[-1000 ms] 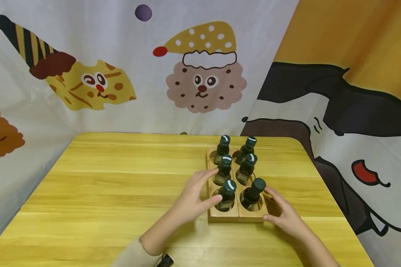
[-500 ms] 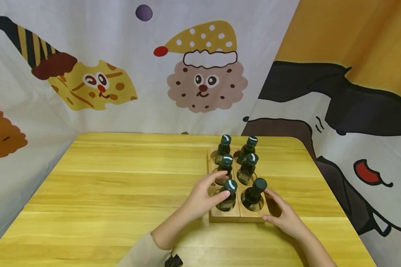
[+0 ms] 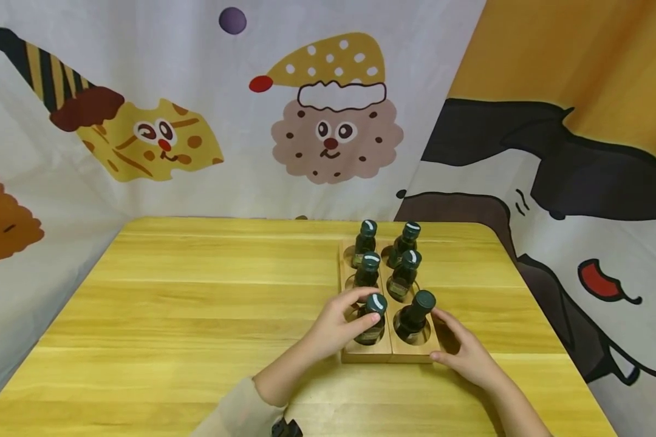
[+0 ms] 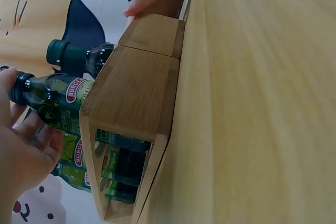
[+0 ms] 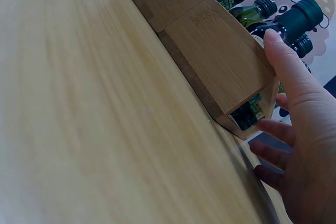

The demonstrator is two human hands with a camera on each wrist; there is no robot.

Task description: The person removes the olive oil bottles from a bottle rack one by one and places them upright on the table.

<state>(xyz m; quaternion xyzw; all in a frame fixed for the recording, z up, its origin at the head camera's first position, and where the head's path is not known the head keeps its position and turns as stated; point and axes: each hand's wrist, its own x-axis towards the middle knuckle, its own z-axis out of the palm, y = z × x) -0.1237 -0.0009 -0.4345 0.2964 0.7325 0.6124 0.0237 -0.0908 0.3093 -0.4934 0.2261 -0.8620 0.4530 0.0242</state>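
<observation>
I see my left hand (image 3: pixel 336 325) with its fingers curled around the near-left bottle (image 3: pixel 372 320), which stands in the front hole of the wooden rack (image 3: pixel 390 352) on the table (image 3: pixel 197 303). My right hand (image 3: pixel 467 352) rests with relaxed fingers against the right side of the rack.

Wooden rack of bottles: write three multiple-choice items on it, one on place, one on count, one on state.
1. Where on the table does the wooden rack sit?
A. left half
B. right half
C. far left corner

2. How many bottles stand in it?
A. four
B. six
C. eight

3. What is the left hand doing?
A. gripping the near-left bottle
B. lying flat on the table
C. holding a cap

Key: 1 B, the rack stands right of centre; 2 B, two rows of three; 3 A, fingers curl round that bottle.
</observation>
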